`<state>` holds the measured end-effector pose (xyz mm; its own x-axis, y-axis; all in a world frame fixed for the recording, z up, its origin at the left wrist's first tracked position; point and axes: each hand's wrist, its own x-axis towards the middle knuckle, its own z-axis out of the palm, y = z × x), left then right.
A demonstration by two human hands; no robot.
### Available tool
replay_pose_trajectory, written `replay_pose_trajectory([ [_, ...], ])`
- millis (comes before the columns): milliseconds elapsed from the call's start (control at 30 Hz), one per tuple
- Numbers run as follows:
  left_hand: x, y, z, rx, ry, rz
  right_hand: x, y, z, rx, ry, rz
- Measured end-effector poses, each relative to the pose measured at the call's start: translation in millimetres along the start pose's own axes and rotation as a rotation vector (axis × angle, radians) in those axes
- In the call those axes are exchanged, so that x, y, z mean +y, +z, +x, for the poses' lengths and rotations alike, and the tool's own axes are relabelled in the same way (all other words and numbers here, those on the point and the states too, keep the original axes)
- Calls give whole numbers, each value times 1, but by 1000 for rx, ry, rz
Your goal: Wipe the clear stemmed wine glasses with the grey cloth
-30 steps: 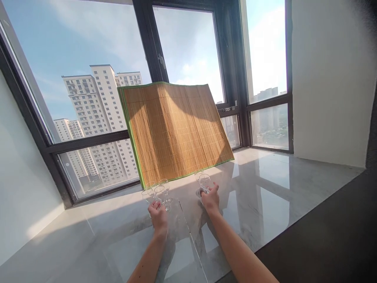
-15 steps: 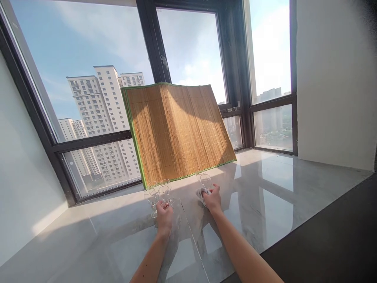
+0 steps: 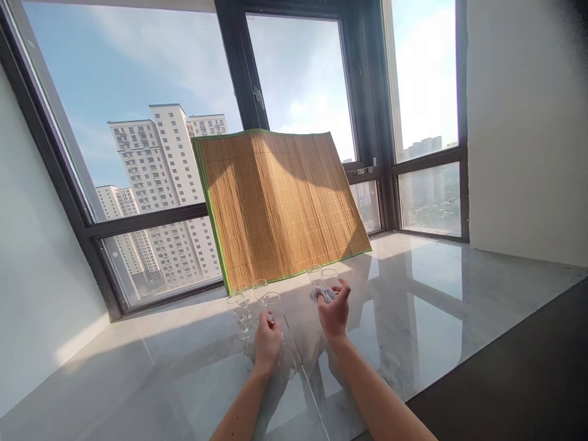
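Observation:
My left hand [image 3: 267, 344] is closed around the stem of a clear wine glass [image 3: 271, 300], its bowl standing above my fingers. Beside it on the left are several similar stemmed glasses [image 3: 236, 302], upright on the glossy grey ledge [image 3: 202, 373]. My right hand [image 3: 334, 312] grips a bunched white cloth [image 3: 324, 294]. Just past the cloth shows the rim of another clear glass [image 3: 329, 275]; whether my fingers also hold it, I cannot tell. One more glass [image 3: 314, 273] is close on its left, partly hidden.
Behind the glasses a bamboo mat [image 3: 280, 202] with green edging leans against the dark window frame [image 3: 383, 116]. White walls [image 3: 523, 135] stand at both sides. The ledge's front edge runs along the lower right, above a dark area.
My left hand has shifted right with its glass, apart from the other left glasses. The right hand has moved slightly right with the cloth, and the glass beyond it has shifted right too.

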<state>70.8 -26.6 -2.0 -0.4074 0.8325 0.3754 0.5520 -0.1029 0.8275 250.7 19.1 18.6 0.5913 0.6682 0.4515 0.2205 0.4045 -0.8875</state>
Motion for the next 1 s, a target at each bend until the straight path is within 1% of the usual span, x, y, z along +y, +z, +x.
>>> replay_pose_trajectory([
  [67,1,1,-1,2,48,6,-3,2,-4,-28,-39,1],
  [167,-1,2,-1,12,43,15,-3,3,-5,-38,-17,5],
  [300,-6,2,2,9,10,9,-4,0,-2,23,38,15],
  [367,-6,2,3,6,-1,18,-5,-2,-1,76,58,-27],
  [433,-5,2,3,6,-5,31,-6,-4,1,98,114,-80],
  [500,-3,1,2,10,-2,38,-6,-5,2,48,216,-112],
  [567,-1,0,1,8,-1,36,-5,-5,2,-40,311,-117],
  [633,1,-1,0,-5,-8,35,-4,-5,1,-116,348,-110],
  [700,2,-2,-1,-22,-11,36,-2,-5,1,-165,342,-107],
  [733,2,-2,-1,-26,-11,35,-2,-4,1,-171,336,-114],
  [867,-1,-1,0,-21,1,27,2,-3,3,-80,328,-142],
  [900,-1,-1,0,-18,6,24,4,-2,4,-82,337,-128],
  [1000,-3,1,1,-5,14,19,11,1,5,-179,384,-70],
])
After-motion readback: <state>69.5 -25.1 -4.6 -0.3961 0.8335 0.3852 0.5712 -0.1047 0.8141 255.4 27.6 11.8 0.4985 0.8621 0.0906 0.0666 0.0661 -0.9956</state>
